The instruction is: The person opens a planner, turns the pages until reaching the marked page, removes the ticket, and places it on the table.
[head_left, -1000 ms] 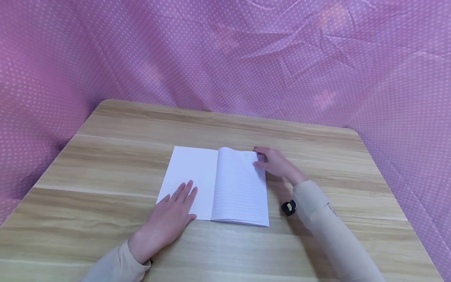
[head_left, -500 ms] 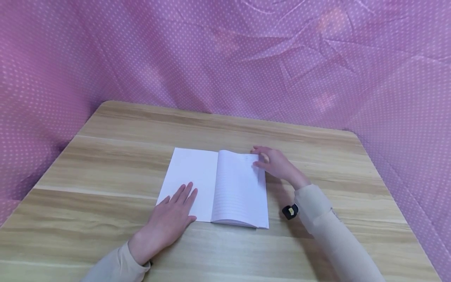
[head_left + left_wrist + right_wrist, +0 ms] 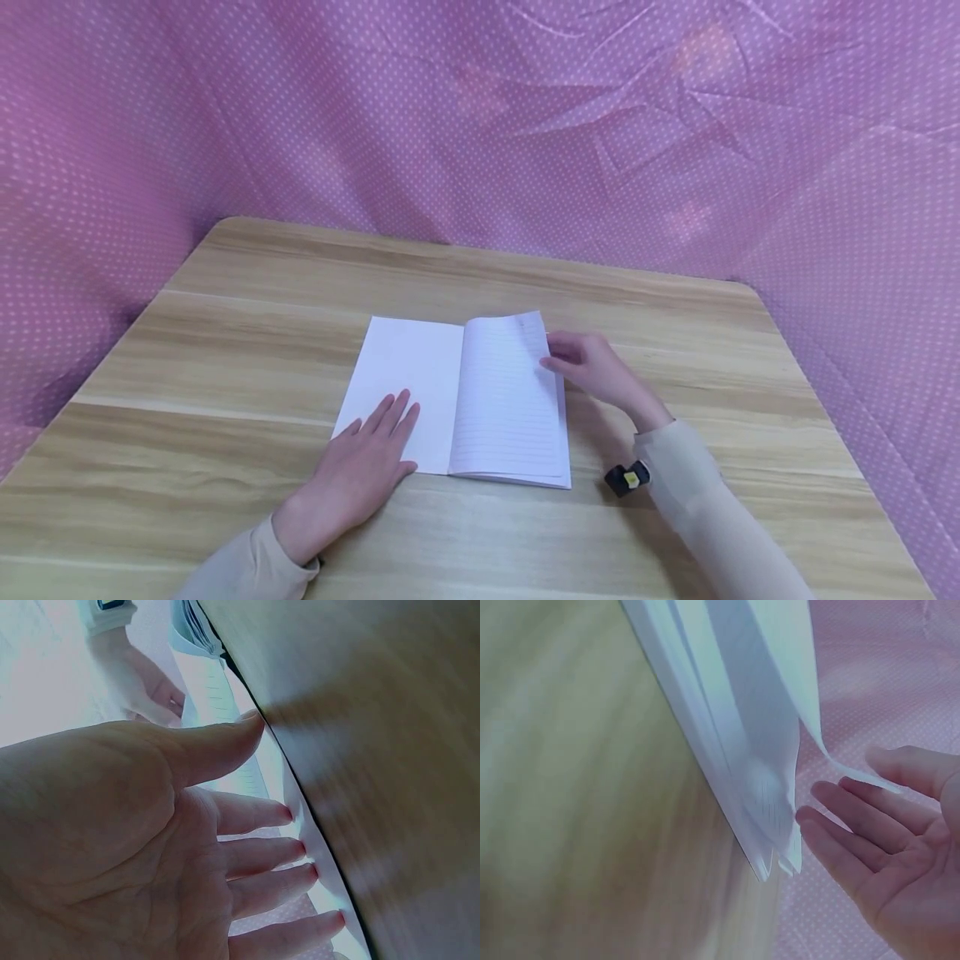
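Note:
An open notebook (image 3: 416, 354) lies on the wooden table, a blank white page on its left and a ruled page (image 3: 502, 400) on its right. My left hand (image 3: 360, 467) rests flat on the lower part of the blank side, fingers spread and straight; the left wrist view shows its palm (image 3: 112, 840) and fingertips against the paper. At the right edge, my right hand (image 3: 596, 367) has the ruled page between thumb and fingers, its top corner raised off the sheets below. In the right wrist view that page's edge (image 3: 855, 772) passes between the thumb and forefinger of the right hand (image 3: 900, 832).
Wood-grained tabletop (image 3: 225, 350) surrounds the notebook. A pink, white-dotted cloth (image 3: 450, 125) hangs behind the table and along both sides. A small black device (image 3: 627, 478) sits at the right sleeve's cuff.
My right hand has shifted slightly toward me and right along the notebook's edge. The ruled page's top corner, flat before, now stands lifted. My left hand stays put.

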Available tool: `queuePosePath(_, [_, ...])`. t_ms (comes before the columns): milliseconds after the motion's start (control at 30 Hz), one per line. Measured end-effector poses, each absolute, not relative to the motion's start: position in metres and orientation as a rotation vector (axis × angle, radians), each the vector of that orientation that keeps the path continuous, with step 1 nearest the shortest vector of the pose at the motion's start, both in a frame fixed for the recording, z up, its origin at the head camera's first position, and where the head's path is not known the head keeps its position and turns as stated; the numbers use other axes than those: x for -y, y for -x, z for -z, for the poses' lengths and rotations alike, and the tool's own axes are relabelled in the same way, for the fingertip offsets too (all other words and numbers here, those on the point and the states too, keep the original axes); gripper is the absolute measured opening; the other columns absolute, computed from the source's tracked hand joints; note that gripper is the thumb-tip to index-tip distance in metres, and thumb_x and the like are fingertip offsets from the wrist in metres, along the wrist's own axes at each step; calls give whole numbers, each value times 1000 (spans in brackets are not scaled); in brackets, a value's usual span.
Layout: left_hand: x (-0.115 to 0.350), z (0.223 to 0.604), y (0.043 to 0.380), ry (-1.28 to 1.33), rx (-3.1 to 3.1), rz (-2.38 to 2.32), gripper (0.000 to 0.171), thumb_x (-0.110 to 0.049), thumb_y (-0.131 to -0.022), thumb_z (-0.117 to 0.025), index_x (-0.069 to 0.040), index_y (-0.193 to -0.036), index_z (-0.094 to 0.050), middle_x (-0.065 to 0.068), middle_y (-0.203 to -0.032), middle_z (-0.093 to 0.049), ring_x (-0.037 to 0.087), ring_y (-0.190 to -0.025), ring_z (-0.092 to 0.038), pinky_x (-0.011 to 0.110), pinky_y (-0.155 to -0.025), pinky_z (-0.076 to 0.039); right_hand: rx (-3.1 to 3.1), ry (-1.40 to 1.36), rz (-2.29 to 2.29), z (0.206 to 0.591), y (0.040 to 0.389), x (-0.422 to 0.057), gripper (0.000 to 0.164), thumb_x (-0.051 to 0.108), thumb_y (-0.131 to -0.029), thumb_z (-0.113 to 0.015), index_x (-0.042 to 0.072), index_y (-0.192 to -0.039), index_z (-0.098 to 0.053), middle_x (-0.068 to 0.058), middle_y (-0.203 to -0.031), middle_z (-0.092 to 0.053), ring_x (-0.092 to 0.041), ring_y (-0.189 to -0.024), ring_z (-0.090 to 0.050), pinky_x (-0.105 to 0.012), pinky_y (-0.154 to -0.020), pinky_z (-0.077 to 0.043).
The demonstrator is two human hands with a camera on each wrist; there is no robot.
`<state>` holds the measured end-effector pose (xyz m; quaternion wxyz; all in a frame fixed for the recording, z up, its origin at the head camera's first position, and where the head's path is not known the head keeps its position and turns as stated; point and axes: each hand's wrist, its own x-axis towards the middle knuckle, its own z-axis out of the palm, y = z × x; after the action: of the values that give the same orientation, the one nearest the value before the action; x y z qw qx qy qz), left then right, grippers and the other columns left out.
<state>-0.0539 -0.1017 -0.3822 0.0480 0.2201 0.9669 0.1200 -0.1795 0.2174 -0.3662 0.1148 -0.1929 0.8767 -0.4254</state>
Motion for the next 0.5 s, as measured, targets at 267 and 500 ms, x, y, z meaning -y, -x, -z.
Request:
queuePosePath(267, [102, 383, 53, -672, -2956, -364, 62, -25, -94, -65, 4, -144, -43, 21, -154, -34, 37, -140, -35, 58, -103, -39, -2495, 464, 1326, 368, 150, -225, 40, 10, -97, -62, -8, -132, -56, -21, -128, -61, -29, -117, -60, -37, -95, -51])
queuePosePath(500, [102, 383, 52, -675, -2953, -362, 61, -25, -95, -65, 4, -144, -43, 21, -154, -34, 37, -140, -34, 58, -103, -39, -2488, 504, 1401, 368, 125, -228, 38, 10, -97, -62, -9, -130, -57, -20, -122, -65, -26, -107, -66, -31, -87, -55])
